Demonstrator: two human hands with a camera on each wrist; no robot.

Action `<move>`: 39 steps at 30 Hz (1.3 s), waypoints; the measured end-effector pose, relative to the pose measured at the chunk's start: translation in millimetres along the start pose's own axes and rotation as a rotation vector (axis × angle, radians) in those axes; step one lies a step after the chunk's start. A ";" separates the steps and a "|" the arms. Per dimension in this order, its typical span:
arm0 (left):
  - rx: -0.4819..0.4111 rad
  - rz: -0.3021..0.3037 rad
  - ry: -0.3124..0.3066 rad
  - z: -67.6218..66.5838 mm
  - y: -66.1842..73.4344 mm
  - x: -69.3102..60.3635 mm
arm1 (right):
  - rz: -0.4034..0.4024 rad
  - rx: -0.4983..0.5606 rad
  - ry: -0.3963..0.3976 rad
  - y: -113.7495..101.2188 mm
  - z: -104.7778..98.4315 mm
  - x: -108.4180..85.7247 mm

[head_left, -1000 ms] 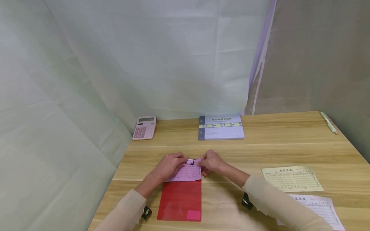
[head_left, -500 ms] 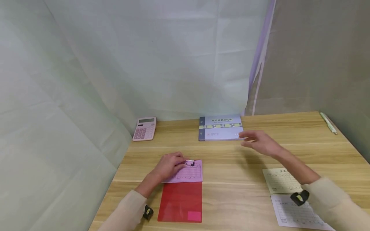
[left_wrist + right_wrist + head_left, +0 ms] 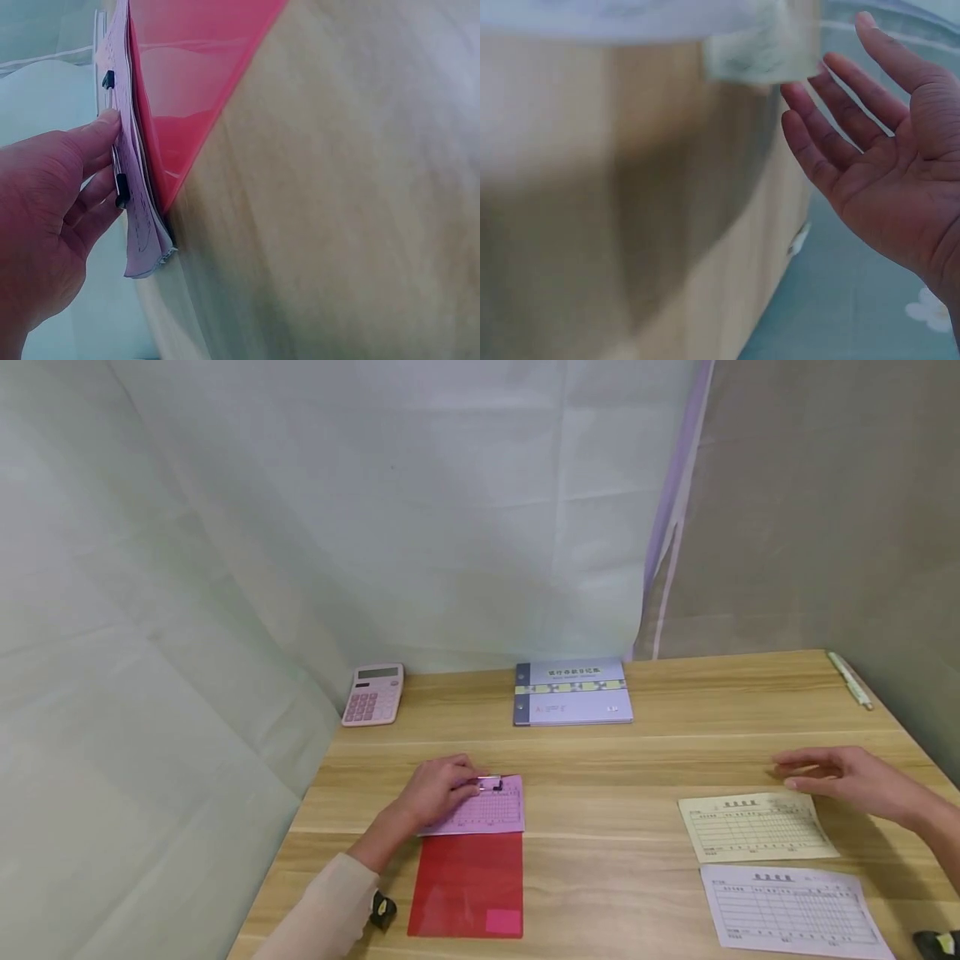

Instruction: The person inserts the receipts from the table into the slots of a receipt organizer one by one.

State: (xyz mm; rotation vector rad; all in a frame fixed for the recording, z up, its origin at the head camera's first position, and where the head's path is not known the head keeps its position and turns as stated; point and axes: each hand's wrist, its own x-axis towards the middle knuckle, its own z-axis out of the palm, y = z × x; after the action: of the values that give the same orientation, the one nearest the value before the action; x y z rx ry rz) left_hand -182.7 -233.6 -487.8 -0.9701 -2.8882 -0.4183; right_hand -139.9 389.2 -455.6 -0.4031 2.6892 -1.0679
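My left hand (image 3: 435, 789) holds the metal clip (image 3: 491, 783) at the top of a red plastic file folder (image 3: 467, 881). In the left wrist view, the thumb lies against that clip and its black ends, with the other fingers curled alongside. Pink printed slips (image 3: 498, 814) lie under the clip, across the folder's upper part. My right hand (image 3: 843, 775) hovers over the upper right corner of a yellow printed slip (image 3: 753, 831), its fingers loosely extended. In the right wrist view the palm (image 3: 889, 191) shows and holds nothing.
A white printed slip (image 3: 791, 910) lies just below the yellow one. At the back are a pink calculator (image 3: 373, 693) and a blue-grey account book (image 3: 573, 702). A pen (image 3: 850, 679) lies near the table's right edge. Fabric (image 3: 450, 527) hangs behind.
My right hand has let go at the pink slips and swung right, past the account book's front, to above the yellow slip. My left hand has stayed at the clip.
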 end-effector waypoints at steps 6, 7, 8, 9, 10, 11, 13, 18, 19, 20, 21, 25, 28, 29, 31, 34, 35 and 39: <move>0.000 -0.049 -0.033 -1.8 1.9 -0.2 | 0.024 -0.069 0.082 18.6 12.3 -13.9; 0.003 -0.054 -0.037 -1.9 2.2 -0.2 | 0.022 -0.071 0.100 20.5 14.3 -14.8; 0.007 -0.057 -0.041 -2.0 2.4 -0.1 | 0.016 -0.075 0.115 22.0 16.3 -15.4; 0.012 -0.058 -0.045 -1.9 2.4 0.1 | 0.011 -0.082 0.129 23.3 18.0 -15.9; 0.016 -0.056 -0.047 -1.7 2.4 0.1 | 0.006 -0.090 0.141 24.0 19.5 -16.4; 0.019 -0.057 -0.050 -1.6 2.5 0.2 | 0.004 -0.104 0.157 24.2 21.0 -16.7; 0.023 -0.051 -0.047 -1.4 2.4 0.3 | 0.008 -0.130 0.180 23.3 22.5 -16.4; 0.010 -0.025 -0.028 -2.6 2.9 0.5 | 0.044 -0.112 0.166 11.9 19.4 -10.2; 0.006 -0.020 -0.024 -2.9 3.0 0.5 | 0.055 -0.091 0.157 8.1 18.4 -7.4; 0.002 -0.017 -0.022 -3.1 3.1 0.4 | 0.061 -0.064 0.146 4.0 17.2 -4.2; -0.001 -0.017 -0.022 -3.0 3.1 0.4 | 0.065 -0.039 0.135 -0.6 16.2 -0.8; -0.001 -0.013 -0.020 -3.3 3.3 0.6 | 0.067 0.074 0.090 -23.6 13.3 17.2; 0.004 0.010 -0.007 -3.0 2.6 0.7 | 0.062 0.171 0.040 -44.9 16.4 32.8; 0.006 0.020 -0.002 -3.0 2.3 0.8 | 0.062 0.202 0.025 -52.4 18.6 37.9; 0.012 0.037 0.010 -2.6 1.2 0.9 | 0.066 0.263 -0.009 -66.9 24.6 47.7; 0.016 0.051 0.022 -2.3 -0.2 1.1 | 0.074 0.346 -0.056 -87.2 37.9 60.9; 0.017 0.052 0.024 -2.2 -0.4 1.1 | 0.079 0.365 -0.066 -93.0 43.6 64.7; 0.015 0.051 0.024 -1.8 -0.5 1.0 | 0.089 0.425 -0.103 -109.4 69.7 77.2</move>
State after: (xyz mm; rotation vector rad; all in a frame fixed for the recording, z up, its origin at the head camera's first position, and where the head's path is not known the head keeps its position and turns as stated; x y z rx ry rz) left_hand -183.8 -233.9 -486.1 -1.0267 -2.8346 -0.4005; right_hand -172.7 243.0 -437.0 -0.2475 2.2827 -1.4979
